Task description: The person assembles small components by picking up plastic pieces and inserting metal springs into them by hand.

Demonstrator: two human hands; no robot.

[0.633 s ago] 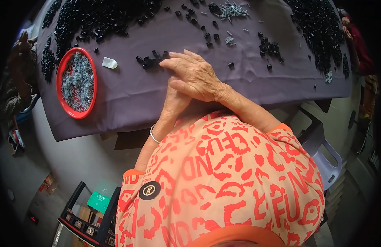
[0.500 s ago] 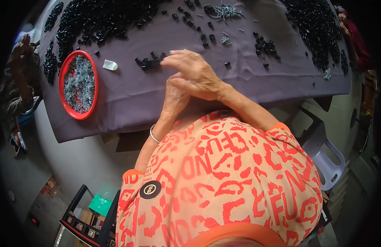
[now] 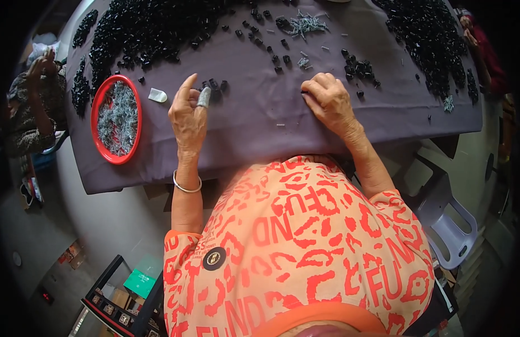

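Black pieces: a small cluster (image 3: 214, 86) lies on the purple cloth just beyond the left fingertips; bigger heaps (image 3: 153, 25) spread along the far edge, seemingly kept back so the near strip stays free for handling.
Left hand (image 3: 188, 115): raised off the tabletop (image 3: 254, 121), fingers loosely spread and holding nothing; one finger wears a grey fingertip cover (image 3: 204, 97), probably for grip or protection.
Right hand (image 3: 329, 101): resting on the cloth, fingers curled down and pinched together; whether a small part sits under them I cannot tell.
Red dish (image 3: 95, 121): to the left, filled with small grey metal bits, within easy reach of the left hand.
Grey metal bits (image 3: 305, 23): a loose bunch far up the cloth.
White scrap (image 3: 157, 95): between dish and left hand.
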